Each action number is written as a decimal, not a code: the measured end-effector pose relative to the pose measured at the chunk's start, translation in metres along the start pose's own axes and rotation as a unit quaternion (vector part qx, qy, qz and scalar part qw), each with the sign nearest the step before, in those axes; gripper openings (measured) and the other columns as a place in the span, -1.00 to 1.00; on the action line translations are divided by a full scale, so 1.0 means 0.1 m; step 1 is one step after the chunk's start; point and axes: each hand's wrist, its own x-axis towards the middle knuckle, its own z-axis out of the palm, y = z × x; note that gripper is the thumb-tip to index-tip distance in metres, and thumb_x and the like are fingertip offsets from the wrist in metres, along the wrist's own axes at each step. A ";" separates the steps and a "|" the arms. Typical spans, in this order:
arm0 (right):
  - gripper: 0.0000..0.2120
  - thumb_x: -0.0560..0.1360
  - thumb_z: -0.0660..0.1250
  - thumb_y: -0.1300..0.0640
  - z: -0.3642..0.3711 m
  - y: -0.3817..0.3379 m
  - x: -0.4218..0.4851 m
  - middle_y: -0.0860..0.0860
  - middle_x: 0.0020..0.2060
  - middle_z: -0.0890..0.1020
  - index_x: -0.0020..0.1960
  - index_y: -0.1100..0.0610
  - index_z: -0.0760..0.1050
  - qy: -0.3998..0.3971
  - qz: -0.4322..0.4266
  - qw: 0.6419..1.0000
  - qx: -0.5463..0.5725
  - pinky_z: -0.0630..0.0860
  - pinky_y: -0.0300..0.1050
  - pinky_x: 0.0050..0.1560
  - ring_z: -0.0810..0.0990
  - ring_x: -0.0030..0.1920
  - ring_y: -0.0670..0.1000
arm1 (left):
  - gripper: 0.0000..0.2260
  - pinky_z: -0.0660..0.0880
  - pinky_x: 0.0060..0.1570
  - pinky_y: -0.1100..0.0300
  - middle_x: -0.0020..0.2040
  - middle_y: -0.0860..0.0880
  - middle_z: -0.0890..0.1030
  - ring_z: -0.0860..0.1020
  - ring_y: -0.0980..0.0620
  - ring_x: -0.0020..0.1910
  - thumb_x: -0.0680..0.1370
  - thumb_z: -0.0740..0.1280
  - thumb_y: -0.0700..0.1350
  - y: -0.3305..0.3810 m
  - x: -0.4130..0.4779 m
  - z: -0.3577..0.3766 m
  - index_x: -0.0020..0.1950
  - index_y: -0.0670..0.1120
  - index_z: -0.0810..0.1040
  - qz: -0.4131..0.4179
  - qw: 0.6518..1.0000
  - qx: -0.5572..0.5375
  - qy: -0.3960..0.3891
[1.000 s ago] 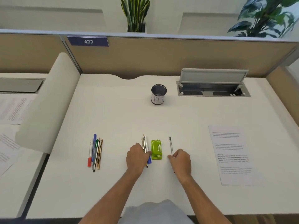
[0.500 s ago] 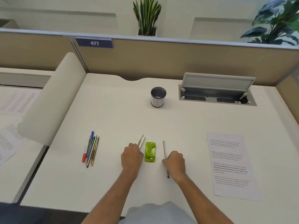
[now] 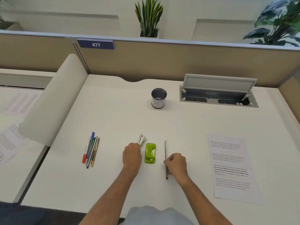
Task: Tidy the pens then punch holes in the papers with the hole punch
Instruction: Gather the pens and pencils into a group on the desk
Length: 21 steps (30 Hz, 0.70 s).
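The white desk (image 3: 113,114) carries a printed paper (image 3: 230,168) near its right edge and a mesh pen cup (image 3: 158,99) toward the back edge. Near the front edge, the left hand (image 3: 131,155) is curled round a small pen bundle (image 3: 142,140). The right hand (image 3: 177,163) pinches a dark pen (image 3: 165,148). The green hole punch (image 3: 150,153) lies between the hands. A loose pen row (image 3: 91,150) lies toward the left edge.

Glossy green plastic hole punch (image 3: 150,153); matt white desk (image 3: 113,111); mesh metal cup (image 3: 159,98).
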 end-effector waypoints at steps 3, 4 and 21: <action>-0.91 0.37 0.44 0.23 -0.01 -0.02 -0.03 0.17 -0.33 0.73 -0.24 0.28 0.64 0.001 -0.005 1.000 0.026 0.75 0.21 -0.29 0.75 -0.33 0.22 | -0.84 0.52 -0.01 0.03 0.12 -0.15 0.68 0.65 -0.17 0.11 0.70 0.30 -0.15 -0.05 0.00 -0.02 0.10 -0.17 0.65 -0.009 0.999 -0.042 0.004; -0.92 0.38 0.44 0.26 -0.02 -0.03 -0.04 0.18 -0.32 0.73 -0.23 0.29 0.64 0.003 -0.005 0.999 0.036 0.75 0.20 -0.30 0.76 -0.34 0.23 | -0.84 0.50 -0.05 0.02 0.07 -0.16 0.68 0.64 -0.18 0.07 0.69 0.32 -0.14 -0.07 0.00 -0.02 0.04 -0.18 0.65 -0.015 0.998 -0.061 0.007; -0.93 0.50 0.46 0.36 0.16 -0.55 -0.24 0.32 -0.24 0.74 -0.09 0.39 0.67 -0.077 -0.049 0.982 0.167 0.75 0.02 -0.30 0.74 -0.37 0.11 | -0.86 0.57 -0.12 0.23 -0.19 -0.06 0.79 0.69 0.00 -0.22 0.57 0.57 -0.07 -0.58 -0.10 -0.31 -0.03 -0.14 0.82 -0.098 0.933 -0.345 0.024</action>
